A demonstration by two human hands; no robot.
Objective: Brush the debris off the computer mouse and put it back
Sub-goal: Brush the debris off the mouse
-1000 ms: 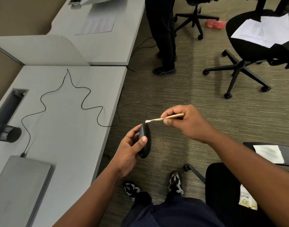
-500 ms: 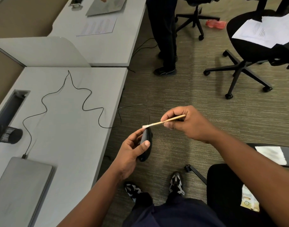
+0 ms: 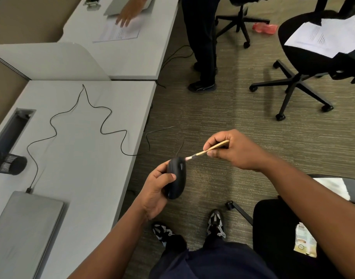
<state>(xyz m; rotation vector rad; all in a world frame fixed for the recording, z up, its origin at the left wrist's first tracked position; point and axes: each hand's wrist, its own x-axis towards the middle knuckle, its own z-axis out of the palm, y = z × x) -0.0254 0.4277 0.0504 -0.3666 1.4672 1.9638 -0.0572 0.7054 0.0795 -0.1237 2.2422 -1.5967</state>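
Holding the black computer mouse point(image 3: 177, 176) out over the carpet, clear of the desk point(image 3: 88, 158) edge, you have your left hand point(image 3: 155, 191) wrapped round its lower half, thumb laid across the near side and fingers curled behind. Its long axis runs roughly away from you, front end up and tilted a little left, with the cable point(image 3: 110, 125) leaving that end and trailing back in loops across the desk toward the closed laptop point(image 3: 21, 228). Your right hand point(image 3: 234, 151) pinches the wooden handle of a small brush point(image 3: 208, 151) between thumb and fingertips, the handle pointing down and left so that the pale bristles meet the mouse at its top front corner, on the side facing your right hand. That is the relation to watch: the brush comes in from the right, almost square to the mouse's length, so any stroke along the body will likely need your wrist turned or the mouse rotated in your left hand. Setting it back falls to the left hand, nearer the desk.
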